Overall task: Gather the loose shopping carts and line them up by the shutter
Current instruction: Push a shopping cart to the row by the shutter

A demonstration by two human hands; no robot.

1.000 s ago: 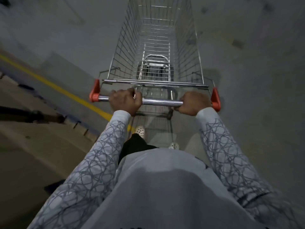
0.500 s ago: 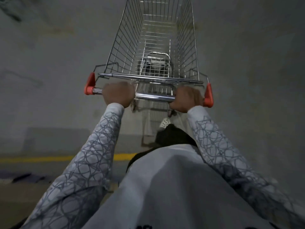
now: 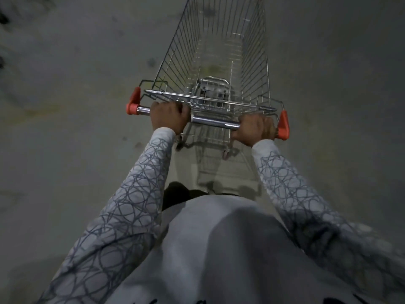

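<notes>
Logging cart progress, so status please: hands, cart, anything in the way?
Left hand, right hand both grip the handle bar. Shopping cart upright on concrete floor, no goods inside. No obstacle in view ahead.

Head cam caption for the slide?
Empty shopping cart on concrete floor, left hand and right hand gripping its handle.
</notes>
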